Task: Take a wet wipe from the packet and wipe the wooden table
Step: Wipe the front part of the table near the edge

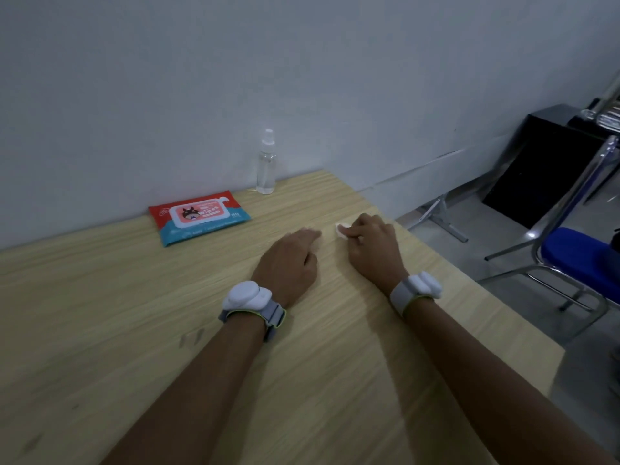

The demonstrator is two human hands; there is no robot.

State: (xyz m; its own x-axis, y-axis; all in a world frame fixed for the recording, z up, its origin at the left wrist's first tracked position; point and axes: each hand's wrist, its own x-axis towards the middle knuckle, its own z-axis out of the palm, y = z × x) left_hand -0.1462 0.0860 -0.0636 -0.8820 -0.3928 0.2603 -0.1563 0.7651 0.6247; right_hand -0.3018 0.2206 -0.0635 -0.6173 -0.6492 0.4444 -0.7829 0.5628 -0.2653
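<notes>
A red and blue wet wipe packet [200, 220] lies flat at the back of the wooden table [117, 313], close to the wall, with its flap down. My right hand [374, 248] presses a small bunched white wet wipe [341, 229] onto the table near the right edge; only a bit of the wipe shows past my fingers. Just left of it, my left hand [290, 260] rests palm down on the table, fingers together, holding nothing. Both wrists wear white bands.
A clear spray bottle [266, 164] stands at the back against the grey wall. The table's right edge runs diagonally close to my right hand. Beyond it are a blue-seated metal chair [577, 256] and a black box [550, 169] on the floor.
</notes>
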